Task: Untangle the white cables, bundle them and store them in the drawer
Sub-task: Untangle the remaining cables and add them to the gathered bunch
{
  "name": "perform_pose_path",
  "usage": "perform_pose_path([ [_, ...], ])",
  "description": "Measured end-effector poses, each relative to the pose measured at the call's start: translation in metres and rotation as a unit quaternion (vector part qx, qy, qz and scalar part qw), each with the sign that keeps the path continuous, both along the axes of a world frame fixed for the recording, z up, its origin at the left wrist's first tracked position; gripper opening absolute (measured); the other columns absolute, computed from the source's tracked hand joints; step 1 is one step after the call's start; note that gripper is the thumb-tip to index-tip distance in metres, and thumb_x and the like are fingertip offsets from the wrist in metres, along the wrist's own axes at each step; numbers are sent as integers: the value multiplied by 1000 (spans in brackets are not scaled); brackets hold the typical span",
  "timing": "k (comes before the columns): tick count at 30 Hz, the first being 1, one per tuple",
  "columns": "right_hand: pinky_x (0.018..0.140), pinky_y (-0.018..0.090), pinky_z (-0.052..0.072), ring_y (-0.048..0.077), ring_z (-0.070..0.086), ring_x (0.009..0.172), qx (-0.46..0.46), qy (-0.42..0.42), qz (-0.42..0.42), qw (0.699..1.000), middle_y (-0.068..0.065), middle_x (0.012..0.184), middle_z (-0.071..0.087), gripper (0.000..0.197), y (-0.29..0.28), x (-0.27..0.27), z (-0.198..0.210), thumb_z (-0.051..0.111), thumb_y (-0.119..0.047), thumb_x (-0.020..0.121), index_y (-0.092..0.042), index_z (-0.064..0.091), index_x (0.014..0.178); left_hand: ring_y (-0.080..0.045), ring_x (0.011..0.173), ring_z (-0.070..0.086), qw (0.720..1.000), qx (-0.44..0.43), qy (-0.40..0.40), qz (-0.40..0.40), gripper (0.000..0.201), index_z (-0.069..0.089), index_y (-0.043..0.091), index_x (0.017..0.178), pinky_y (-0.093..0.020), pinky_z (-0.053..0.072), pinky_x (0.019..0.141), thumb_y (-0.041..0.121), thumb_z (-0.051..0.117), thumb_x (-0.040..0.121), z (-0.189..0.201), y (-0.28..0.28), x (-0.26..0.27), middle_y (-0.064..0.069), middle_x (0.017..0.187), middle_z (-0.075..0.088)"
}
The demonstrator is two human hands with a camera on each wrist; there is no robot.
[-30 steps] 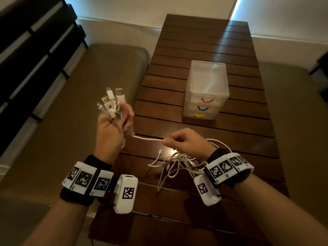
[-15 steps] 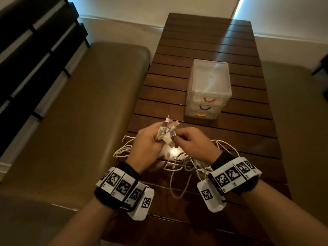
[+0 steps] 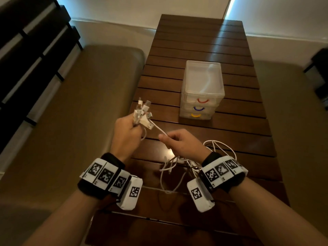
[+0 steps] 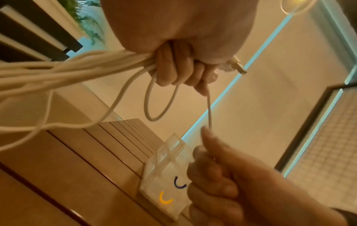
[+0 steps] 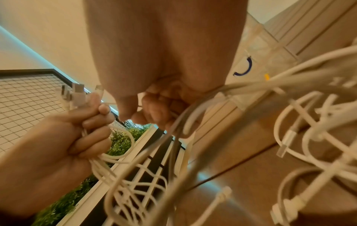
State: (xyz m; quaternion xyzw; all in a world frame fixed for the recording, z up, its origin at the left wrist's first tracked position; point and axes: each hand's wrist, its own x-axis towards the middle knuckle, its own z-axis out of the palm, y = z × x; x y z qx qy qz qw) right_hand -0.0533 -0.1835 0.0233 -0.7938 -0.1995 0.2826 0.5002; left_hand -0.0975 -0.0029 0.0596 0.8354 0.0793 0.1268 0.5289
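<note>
1. At the far left a dark slatted frame [image 3: 26, 55] runs beside a tan padded bench [image 3: 74, 121], which lies along the left edge of the desk [image 3: 198, 41].
2. The left hand [image 3: 125, 137] is raised above the desk's near left corner, its fingers [image 4: 173, 68] clenched round a bunch of white cables [image 4: 58, 68]; the plug ends [image 3: 142, 112] fan out above the fist, and the cords trail down below it.
3. One cable [image 3: 159, 129] runs taut from that bunch down and right to the right hand [image 3: 182, 144].
4. The right hand pinches this cable between thumb and forefinger, with its other fingers [image 4: 210, 174] curled in; it is just right of the left hand and a little lower.
5. Below and to the right of the right hand, the loose tangle of cables [image 3: 179, 167] lies on the desk, with loops [image 3: 223, 148] spreading past the right wrist.
6. Further back, right of the hands, a clear plastic drawer unit [image 3: 202, 89] stands on the desk, well apart from the cables. Its three drawers are closed, with a red handle [image 3: 202, 100] on top, a blue handle [image 3: 199, 108] in the middle and a yellow handle [image 3: 196, 115] at the bottom.
</note>
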Motion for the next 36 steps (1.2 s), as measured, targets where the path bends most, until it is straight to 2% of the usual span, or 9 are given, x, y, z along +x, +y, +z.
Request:
perform_pose_path([
  [7, 49, 25, 30, 5, 36, 42, -119, -95, 14, 988, -10, 47, 39, 50, -18, -1, -15, 50, -42, 99, -21, 42, 55, 0, 41, 35, 937, -257, -82, 221, 35, 67, 26, 72, -20, 25, 40, 17, 50, 100, 29, 44, 17, 12, 55, 58],
  [10, 53, 31, 31, 12, 42, 50, -101, -134, 7, 986, -3, 54, 45, 46, -20, -13, -25, 45, -37, 102, -15, 48, 62, -2, 60, 48, 980, -81, 26, 177, 30, 65, 26, 75, -21, 36, 53, 17, 50, 99, 22, 54, 14, 7, 75, 63],
  [14, 51, 25, 29, 18, 52, 56, -147, -151, 17, 977, -1, 56, 51, 47, -15, -16, -23, 37, -40, 104, -15, 50, 65, -20, 97, 63, 975, 188, 60, 102, 21, 68, 19, 111, -36, 49, 79, 23, 52, 98, 1, 42, 4, -3, 110, 68],
  [16, 52, 30, 30, 20, 52, 57, -188, -141, 21, 972, 1, 57, 52, 51, -13, -14, -21, 34, -40, 105, -12, 50, 65, -7, 116, 55, 980, 185, -27, 72, 34, 59, 21, 130, -23, 45, 96, 17, 57, 96, -1, 29, -1, 5, 134, 59],
  [18, 53, 31, 32, 17, 50, 56, -208, -134, 24, 969, -1, 58, 52, 51, -10, -13, -18, 33, -38, 105, -14, 49, 62, 3, 114, 54, 987, 154, -52, 10, 49, 53, 27, 136, -5, 38, 92, 6, 60, 93, -6, 15, -5, 14, 131, 56],
  [22, 59, 35, 37, 24, 54, 65, -213, -133, 12, 968, 4, 67, 56, 39, -5, -12, -11, 39, -30, 101, -10, 57, 73, -12, 99, 65, 956, 201, 46, -207, 44, 68, 28, 116, -22, 48, 78, 2, 56, 83, -24, -13, -12, 11, 107, 71],
  [25, 59, 35, 39, 22, 55, 64, -198, -113, 21, 973, 4, 68, 59, 25, -4, -15, -4, 47, -22, 95, -11, 64, 79, -25, 73, 60, 930, 295, 96, -196, 15, 60, 23, 77, -31, 34, 60, 10, 57, 84, -27, -18, -11, 1, 77, 67],
  [32, 56, 35, 31, 20, 48, 58, -157, -104, -24, 982, 9, 61, 53, 39, -7, -12, -6, 45, -25, 99, -15, 46, 62, -13, 72, 56, 910, 271, 189, -249, 20, 55, 26, 73, -28, 41, 60, 23, 58, 93, -23, 1, -12, 8, 76, 59],
  [36, 54, 32, 32, 15, 47, 54, -168, -100, -16, 981, -1, 56, 51, 38, 1, -13, -6, 45, -22, 98, -18, 48, 60, -7, 59, 44, 916, 258, 181, -248, 39, 42, 32, 58, -20, 26, 52, 14, 56, 89, -20, -12, -21, 13, 61, 48],
])
